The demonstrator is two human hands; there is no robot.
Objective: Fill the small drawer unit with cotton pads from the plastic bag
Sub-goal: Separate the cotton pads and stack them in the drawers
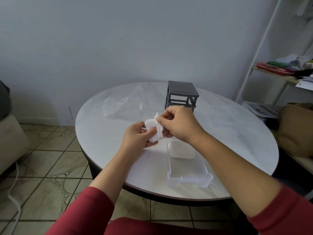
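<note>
Above the middle of the round white table (118, 158), both hands hold a small bunch of white cotton pads (153, 128). My left hand (138, 138) grips the pads from below and the left. My right hand (177, 124) pinches their right edge between thumb and fingers. A clear plastic drawer (189, 178) lies pulled out on the table in front of me, with a stack of cotton pads (182, 150) at its far end. The dark grey drawer frame (182, 95) stands behind my hands. A crumpled clear plastic bag (122, 104) lies at the back left.
A white metal shelf (279, 70) with papers and coloured items stands at the right. A brown bag (296, 129) sits beside the table's right edge. A beige seat (10, 141) and a white cable (13, 200) are at the left on the tiled floor.
</note>
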